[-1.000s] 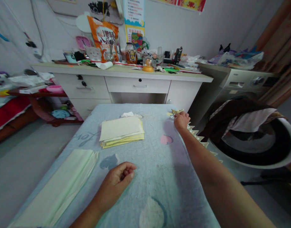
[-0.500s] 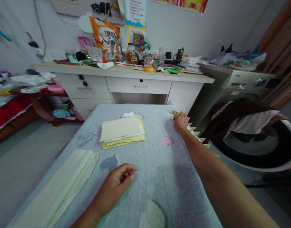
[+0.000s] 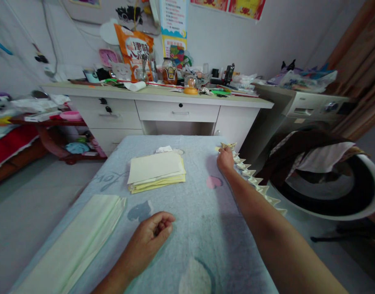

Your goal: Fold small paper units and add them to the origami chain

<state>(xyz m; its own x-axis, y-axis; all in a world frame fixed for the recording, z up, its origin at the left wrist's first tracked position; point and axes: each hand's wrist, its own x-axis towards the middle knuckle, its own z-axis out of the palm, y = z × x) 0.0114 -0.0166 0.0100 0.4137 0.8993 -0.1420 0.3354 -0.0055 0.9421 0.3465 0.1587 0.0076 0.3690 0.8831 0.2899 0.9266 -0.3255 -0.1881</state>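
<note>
My right hand (image 3: pixel 225 159) reaches to the far right edge of the cloth-covered table, fingers curled closed; what they hold, if anything, is hidden. Just beyond it sits a patterned folded paper piece (image 3: pixel 228 145). A row of pale, pointed folded paper pieces (image 3: pixel 249 172) runs along the right edge, beside my right forearm. My left hand (image 3: pixel 152 232) rests on the cloth near the middle, fingers curled in and nothing visible in them. Ahead of it lies a stack of cream and yellow paper sheets (image 3: pixel 157 169). Long pale green sheets (image 3: pixel 74 241) lie to its left.
A grey-blue cloth (image 3: pixel 193 212) covers the table. Behind stands a white desk (image 3: pixel 179 110) loaded with jars, bags and small items. To the right is a washing machine (image 3: pixel 310 110) with laundry hanging from its open door. Crumpled white tissue (image 3: pixel 164 149) lies behind the stack.
My right hand has shifted slightly left, away from the table's right edge, and more of the folded paper row shows. My left hand stays in place.
</note>
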